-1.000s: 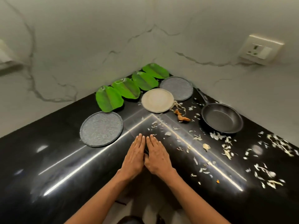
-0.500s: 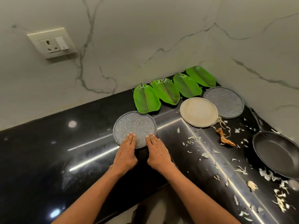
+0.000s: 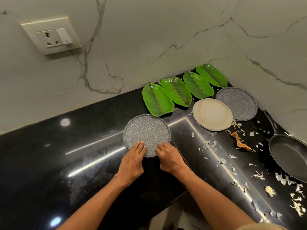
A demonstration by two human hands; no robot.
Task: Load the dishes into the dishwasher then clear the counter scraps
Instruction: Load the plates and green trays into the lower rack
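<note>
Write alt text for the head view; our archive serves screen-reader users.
Both hands, left hand and right hand, rest fingers on the near edge of a round speckled grey plate on a glossy black counter. Behind lie four green leaf-shaped plates, a round beige plate and another speckled grey plate; pale food scraps and a black frying pan sit right.

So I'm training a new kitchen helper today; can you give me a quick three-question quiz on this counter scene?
1. True or false: both hands touch the near speckled grey plate.
2. How many green leaf-shaped dishes stand along the wall?
3. Which lies nearest the frying pan? A) wall socket B) food scraps C) left hand

Key: 1 true: left hand and right hand both rest fingers on it. 2 four. 3 B.
</note>
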